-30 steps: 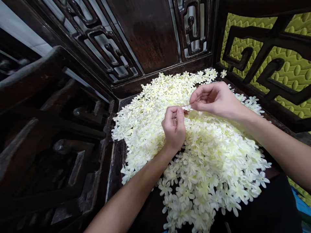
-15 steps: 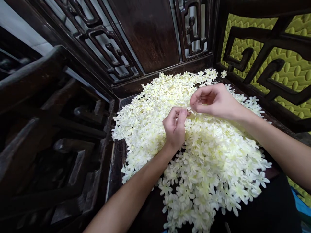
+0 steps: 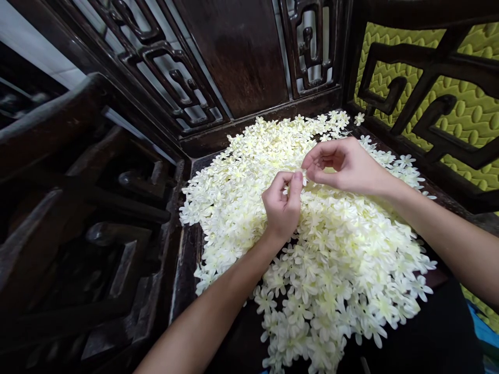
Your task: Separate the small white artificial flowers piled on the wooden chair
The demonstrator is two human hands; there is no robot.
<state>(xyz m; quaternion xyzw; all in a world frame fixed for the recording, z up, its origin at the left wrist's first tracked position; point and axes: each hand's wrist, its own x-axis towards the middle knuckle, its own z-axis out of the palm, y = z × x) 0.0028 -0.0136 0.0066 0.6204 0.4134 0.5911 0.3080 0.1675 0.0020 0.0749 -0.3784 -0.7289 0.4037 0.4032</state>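
Note:
A broad heap of small white artificial flowers (image 3: pixel 343 244) with pale yellow centres lies under both hands. My left hand (image 3: pixel 284 202) is closed in a pinch, thumb against forefinger, above the middle of the heap. Its fingertips meet those of my right hand (image 3: pixel 346 163), which also pinches with thumb and forefinger while its other fingers curl. A tiny whitish bit shows between the fingertips. It blends into the flowers behind, so what each hand grips cannot be made out.
The flowers are spread over the seat of a dark carved wooden chair. Its panelled back (image 3: pixel 237 57) rises behind them, with openwork armrests at left (image 3: pixel 128 202) and right (image 3: pixel 424 57). Yellow quilted fabric (image 3: pixel 468 109) shows through the right one.
The left thumb and forefinger have shifted slightly right and up, against the right fingertips. The right hand has moved slightly left. The heap looks the same.

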